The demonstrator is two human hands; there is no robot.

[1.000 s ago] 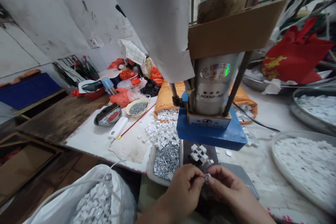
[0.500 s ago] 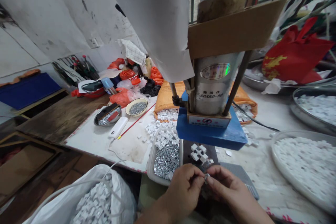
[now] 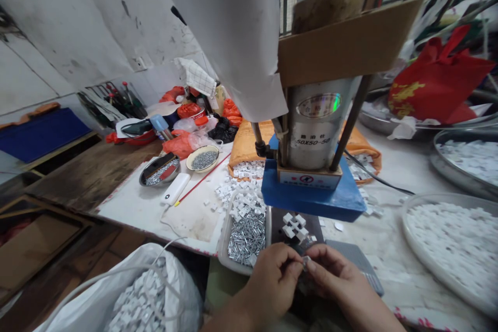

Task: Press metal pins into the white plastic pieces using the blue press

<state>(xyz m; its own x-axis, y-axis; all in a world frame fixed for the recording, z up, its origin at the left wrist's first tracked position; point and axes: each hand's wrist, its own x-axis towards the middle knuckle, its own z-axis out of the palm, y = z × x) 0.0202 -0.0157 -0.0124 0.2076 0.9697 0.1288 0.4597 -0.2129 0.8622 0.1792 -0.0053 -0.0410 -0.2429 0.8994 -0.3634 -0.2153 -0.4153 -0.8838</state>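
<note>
My left hand and my right hand meet in front of the press, thumbs and fingertips pinched together. Between them is a small white plastic clip, mostly covered by the fingers; both hands grip it. Just beyond the fingertips, several white clips lie clustered on the dark base under the press. A clear plastic box is to the left of my left hand, with metal nails in front and white clips behind.
The press with its blue block stands ahead. A round tray of white pieces is at right, a white sack of clips at lower left. Bowls of nails, a red stick and an orange bag lie farther back.
</note>
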